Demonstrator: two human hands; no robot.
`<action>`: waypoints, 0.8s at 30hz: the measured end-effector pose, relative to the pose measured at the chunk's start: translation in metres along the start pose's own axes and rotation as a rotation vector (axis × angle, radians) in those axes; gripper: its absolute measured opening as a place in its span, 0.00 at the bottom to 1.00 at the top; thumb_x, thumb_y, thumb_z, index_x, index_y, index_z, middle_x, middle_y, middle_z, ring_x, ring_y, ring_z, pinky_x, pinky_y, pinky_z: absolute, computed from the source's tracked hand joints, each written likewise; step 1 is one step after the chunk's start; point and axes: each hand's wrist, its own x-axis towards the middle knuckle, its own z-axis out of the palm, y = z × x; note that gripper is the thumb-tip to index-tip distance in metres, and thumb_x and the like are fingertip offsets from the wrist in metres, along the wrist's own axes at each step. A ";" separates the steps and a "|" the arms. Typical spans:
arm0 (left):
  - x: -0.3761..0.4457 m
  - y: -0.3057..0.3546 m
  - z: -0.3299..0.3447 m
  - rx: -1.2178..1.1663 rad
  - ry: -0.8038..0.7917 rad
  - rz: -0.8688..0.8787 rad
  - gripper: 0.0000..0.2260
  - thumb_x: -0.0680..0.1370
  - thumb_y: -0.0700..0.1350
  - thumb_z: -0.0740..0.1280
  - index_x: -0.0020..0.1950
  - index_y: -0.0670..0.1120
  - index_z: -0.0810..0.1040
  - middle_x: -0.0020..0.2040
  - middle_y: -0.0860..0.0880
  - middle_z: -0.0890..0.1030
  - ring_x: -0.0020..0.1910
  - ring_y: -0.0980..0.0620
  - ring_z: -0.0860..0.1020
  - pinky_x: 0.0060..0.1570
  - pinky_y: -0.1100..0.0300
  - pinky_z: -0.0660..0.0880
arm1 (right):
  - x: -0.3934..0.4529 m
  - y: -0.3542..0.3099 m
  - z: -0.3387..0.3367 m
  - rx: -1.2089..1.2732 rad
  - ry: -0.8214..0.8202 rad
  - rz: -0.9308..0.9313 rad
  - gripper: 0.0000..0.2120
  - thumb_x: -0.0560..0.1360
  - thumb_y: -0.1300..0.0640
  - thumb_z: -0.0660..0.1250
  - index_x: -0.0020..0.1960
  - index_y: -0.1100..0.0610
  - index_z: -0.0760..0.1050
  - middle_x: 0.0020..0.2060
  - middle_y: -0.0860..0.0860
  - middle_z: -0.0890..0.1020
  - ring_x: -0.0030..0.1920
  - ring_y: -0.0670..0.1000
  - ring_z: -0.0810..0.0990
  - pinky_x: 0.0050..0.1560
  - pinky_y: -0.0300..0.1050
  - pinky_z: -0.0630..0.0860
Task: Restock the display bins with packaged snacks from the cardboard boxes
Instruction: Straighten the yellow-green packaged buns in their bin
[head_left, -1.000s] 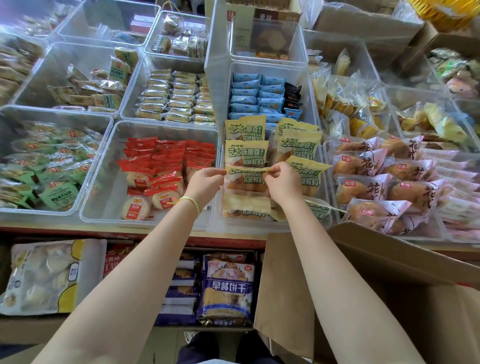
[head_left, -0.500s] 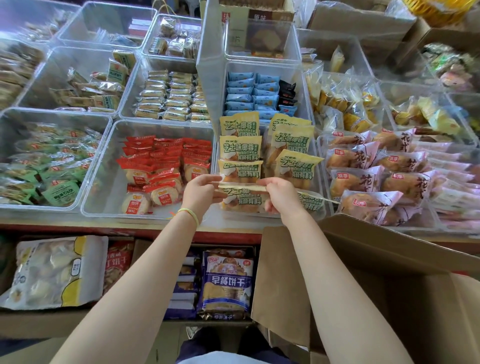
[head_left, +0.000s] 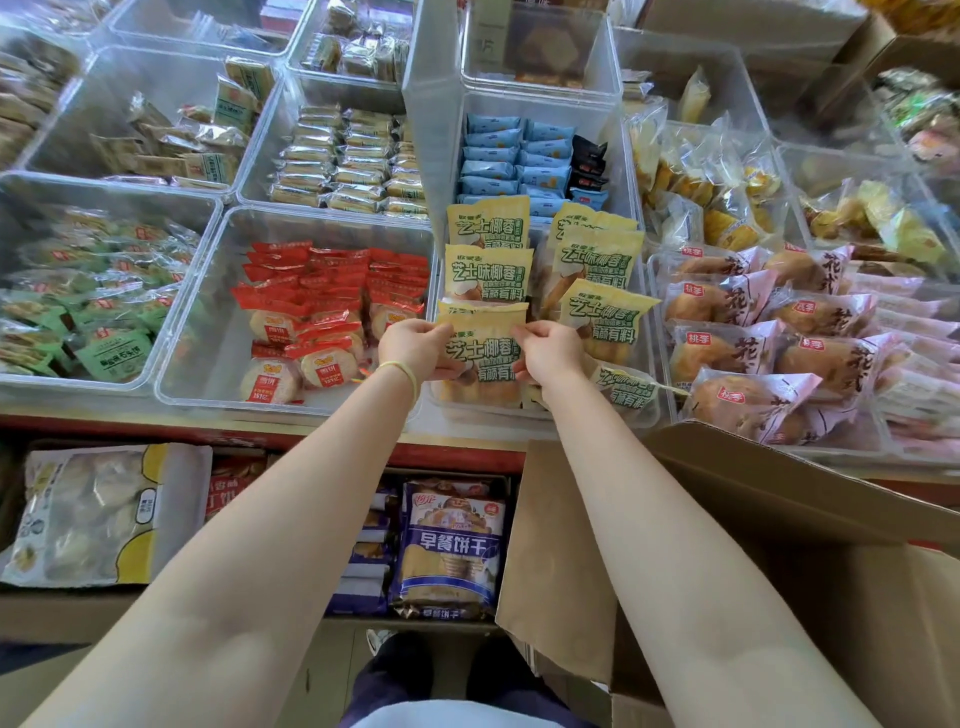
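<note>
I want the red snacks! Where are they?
In the head view, the red packets lie in a clear bin left of centre, just left of the left hand and the yellow packets.

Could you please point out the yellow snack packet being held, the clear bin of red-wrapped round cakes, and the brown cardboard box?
yellow snack packet (head_left: 480, 358), head view, green lettering.
clear bin of red-wrapped round cakes (head_left: 208, 332), head view, bare left wall.
brown cardboard box (head_left: 561, 545), head view, raised flap.

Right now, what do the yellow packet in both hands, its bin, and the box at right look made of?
yellow packet: thin plastic film, matte printed front, crimped top seam; likely laminate.
bin: clear rigid plastic, glossy; contents show through the wall.
box: plain brown cardboard, matte, folded flaps.
left hand and right hand pinch the packet's edges.
</note>
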 end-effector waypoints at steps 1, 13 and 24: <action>0.001 -0.001 0.001 0.013 0.008 -0.015 0.05 0.80 0.41 0.67 0.52 0.39 0.78 0.38 0.38 0.81 0.27 0.46 0.82 0.27 0.57 0.80 | -0.001 -0.001 0.001 -0.002 0.009 0.013 0.13 0.80 0.54 0.67 0.63 0.58 0.78 0.39 0.53 0.82 0.26 0.47 0.78 0.21 0.35 0.72; -0.020 -0.017 -0.008 0.004 -0.042 0.047 0.06 0.79 0.38 0.68 0.55 0.39 0.77 0.42 0.44 0.81 0.33 0.47 0.83 0.35 0.56 0.83 | -0.021 0.020 -0.003 0.313 -0.033 0.109 0.10 0.81 0.58 0.66 0.60 0.60 0.75 0.49 0.52 0.77 0.35 0.53 0.82 0.37 0.45 0.83; -0.018 -0.024 -0.006 0.054 0.074 0.066 0.04 0.77 0.39 0.69 0.51 0.41 0.80 0.38 0.46 0.82 0.29 0.49 0.81 0.40 0.53 0.83 | -0.026 0.019 -0.007 0.263 -0.011 0.129 0.10 0.79 0.57 0.69 0.58 0.60 0.77 0.38 0.54 0.79 0.30 0.51 0.79 0.46 0.53 0.82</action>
